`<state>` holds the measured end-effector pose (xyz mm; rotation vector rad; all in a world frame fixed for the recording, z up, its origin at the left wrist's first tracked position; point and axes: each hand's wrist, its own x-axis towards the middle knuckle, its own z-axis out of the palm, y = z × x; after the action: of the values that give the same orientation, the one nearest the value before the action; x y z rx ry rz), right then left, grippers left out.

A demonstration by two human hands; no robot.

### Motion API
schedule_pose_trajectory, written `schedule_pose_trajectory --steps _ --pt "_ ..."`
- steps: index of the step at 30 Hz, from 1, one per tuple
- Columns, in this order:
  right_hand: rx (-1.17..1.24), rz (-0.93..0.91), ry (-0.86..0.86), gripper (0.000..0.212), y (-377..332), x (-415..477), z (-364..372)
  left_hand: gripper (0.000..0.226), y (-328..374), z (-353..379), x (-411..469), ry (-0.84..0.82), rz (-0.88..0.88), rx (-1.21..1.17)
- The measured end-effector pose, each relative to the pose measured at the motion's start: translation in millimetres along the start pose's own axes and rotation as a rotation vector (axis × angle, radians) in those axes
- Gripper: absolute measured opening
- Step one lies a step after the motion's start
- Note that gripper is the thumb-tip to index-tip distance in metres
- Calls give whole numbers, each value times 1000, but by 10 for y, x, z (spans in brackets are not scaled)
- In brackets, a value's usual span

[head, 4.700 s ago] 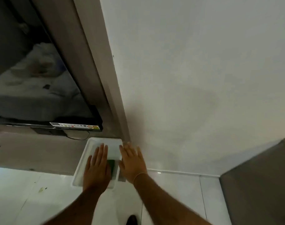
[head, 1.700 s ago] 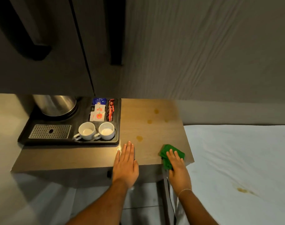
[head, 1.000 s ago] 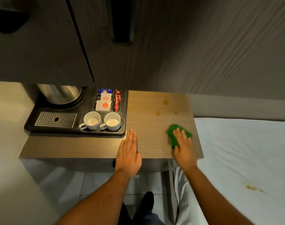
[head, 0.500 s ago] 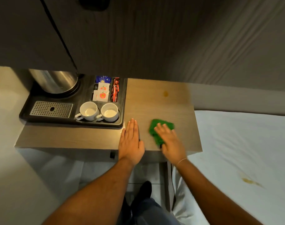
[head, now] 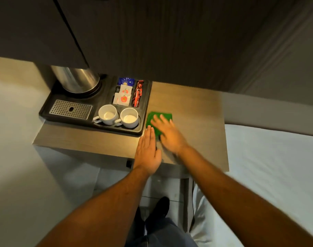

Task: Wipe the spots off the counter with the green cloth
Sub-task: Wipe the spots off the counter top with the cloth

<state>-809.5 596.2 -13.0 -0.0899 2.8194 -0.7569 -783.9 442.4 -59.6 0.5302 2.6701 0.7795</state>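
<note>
The green cloth (head: 156, 117) lies flat on the wooden counter (head: 195, 118), close to the black tray's right edge. My right hand (head: 168, 133) presses down on the cloth with its fingers spread, blurred by motion. My left hand (head: 147, 150) rests flat on the counter's front edge, just left of the right hand, fingers together and holding nothing. No spots show on the bare wood around the cloth.
A black tray (head: 50, 106) on the counter's left holds a steel kettle (head: 75, 81), two white cups (head: 118, 116) and several sachets (head: 127, 93). Dark cabinets hang above. A white bed (head: 269, 166) lies to the right. My shoes show on the tiled floor below.
My right hand has slid the cloth leftward and farther back across the counter, from the right front edge to beside the tray. The brown spots seen earlier no longer show. My left hand stayed put.
</note>
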Motion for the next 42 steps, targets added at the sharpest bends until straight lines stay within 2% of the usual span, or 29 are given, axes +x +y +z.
schedule_pose_trajectory --steps 3,6,10,13,15,17,21,25,28,31,34,37,39,41,42 --pt "-17 -36 2 85 110 -728 315 90 -28 -17 -45 -1 32 -30" --pt "-63 7 14 91 515 -1027 132 90 -79 -17 -81 -2 35 43" --pt "-99 206 122 80 1073 -610 -420 89 -153 24 -145 -35 8 138" --pt "-53 405 237 70 1269 92 -812 88 -131 -29 -137 -56 -5 78" --pt "-1 462 234 67 1212 557 -911 88 -134 -72 -159 -57 -10 25" --pt "3 407 198 68 1016 948 -890 88 -144 -137 -177 -39 -4 -14" --pt "-29 129 61 74 378 1117 -545 90 -221 -207 -291 37 37 8" --pt "-18 -23 22 79 -56 232 15 95 -290 -159 -393 154 8 68" --pt "-31 -150 -31 86 -94 -632 427 87 -297 -121 -378 238 -31 66" --pt "-116 -199 -41 88 43 -940 521 79 -269 -105 -344 224 2 96" --pt "-150 -61 45 86 364 -760 219 77 -222 -86 -315 162 11 150" --pt "-80 270 264 75 905 -465 -245 77 -220 -52 -355 124 -19 146" --pt "-55 431 325 70 1109 -163 -456 76 -250 -26 -410 108 -22 142" --pt "-39 449 304 70 1007 161 -476 75 -282 -4 -467 104 -12 136" --pt "-31 392 283 70 855 270 -413 75 -280 6 -489 115 -8 132"
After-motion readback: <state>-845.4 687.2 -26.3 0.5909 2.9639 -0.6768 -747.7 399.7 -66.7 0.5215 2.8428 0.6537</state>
